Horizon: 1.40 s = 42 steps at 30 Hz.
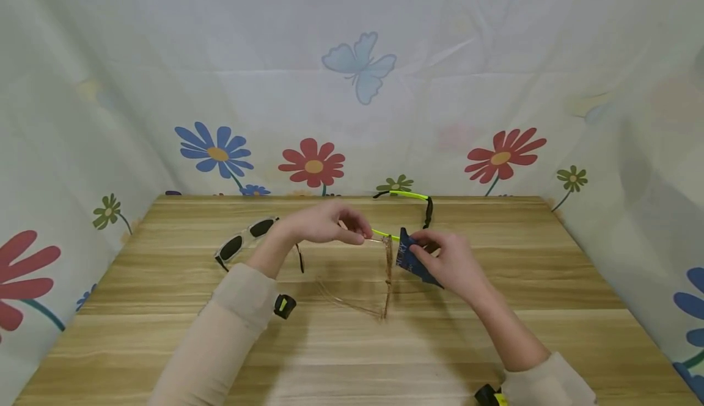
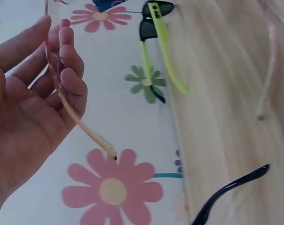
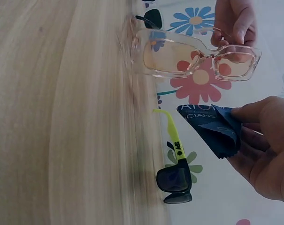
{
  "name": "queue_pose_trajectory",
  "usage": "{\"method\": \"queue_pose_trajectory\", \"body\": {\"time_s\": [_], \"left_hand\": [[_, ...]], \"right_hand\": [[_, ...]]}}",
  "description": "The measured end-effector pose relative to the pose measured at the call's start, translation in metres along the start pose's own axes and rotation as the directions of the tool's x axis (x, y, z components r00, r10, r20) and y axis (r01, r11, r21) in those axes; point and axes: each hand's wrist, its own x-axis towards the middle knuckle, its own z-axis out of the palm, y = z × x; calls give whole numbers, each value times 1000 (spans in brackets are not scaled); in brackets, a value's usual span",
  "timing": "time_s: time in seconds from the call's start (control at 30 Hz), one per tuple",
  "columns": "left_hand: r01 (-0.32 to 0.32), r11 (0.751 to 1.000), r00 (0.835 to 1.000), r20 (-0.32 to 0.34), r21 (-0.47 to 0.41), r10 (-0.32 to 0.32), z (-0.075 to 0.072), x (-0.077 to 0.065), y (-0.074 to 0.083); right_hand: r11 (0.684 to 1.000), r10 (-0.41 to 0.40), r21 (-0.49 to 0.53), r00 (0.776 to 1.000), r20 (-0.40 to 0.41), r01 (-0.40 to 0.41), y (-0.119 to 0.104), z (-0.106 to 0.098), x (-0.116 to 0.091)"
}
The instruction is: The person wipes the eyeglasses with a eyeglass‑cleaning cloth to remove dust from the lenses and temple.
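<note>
Clear-framed glasses (image 3: pixel 201 67) with tinted lenses hang sideways over the table in front of me, one temple spread toward the left. My left hand (image 1: pixel 330 222) pinches the upper temple arm (image 2: pixel 62 96) between thumb and fingers. A folded dark blue lens cloth (image 3: pixel 212 126) with pale printed letters is pinched by my right hand (image 1: pixel 448 262). The cloth sits just right of the lenses, with a gap between them in the right wrist view.
Sunglasses with a pale frame and dark lenses (image 1: pixel 231 247) lie at the left on the wooden table (image 1: pixel 341 369). Black and lime-green sunglasses (image 3: pixel 173 179) stand at the back, behind my hands. A flower-printed curtain (image 1: pixel 264 100) surrounds the table.
</note>
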Motion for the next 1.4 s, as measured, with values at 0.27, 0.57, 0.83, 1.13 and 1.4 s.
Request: {"method": "queue_pose_trajectory", "body": {"time_s": [0.27, 0.57, 0.83, 1.13, 1.4], "left_hand": [[29, 981, 999, -48, 192, -20, -4, -7, 18], [109, 910, 994, -61, 401, -92, -1, -18, 39], [29, 912, 999, 13, 410, -37, 3, -18, 34], [38, 909, 999, 6, 415, -44, 13, -18, 27], [-7, 908, 1000, 20, 419, -1, 24, -16, 22]], "right_hand": [[1000, 7, 2, 999, -37, -7, -3, -3, 0], [999, 1, 44, 999, -49, 1, -9, -4, -2], [995, -46, 83, 997, -56, 50, -19, -2, -2], [988, -57, 142, 998, -24, 60, -27, 4, -6], [988, -75, 135, 997, 5, 74, -32, 11, -8]]}}
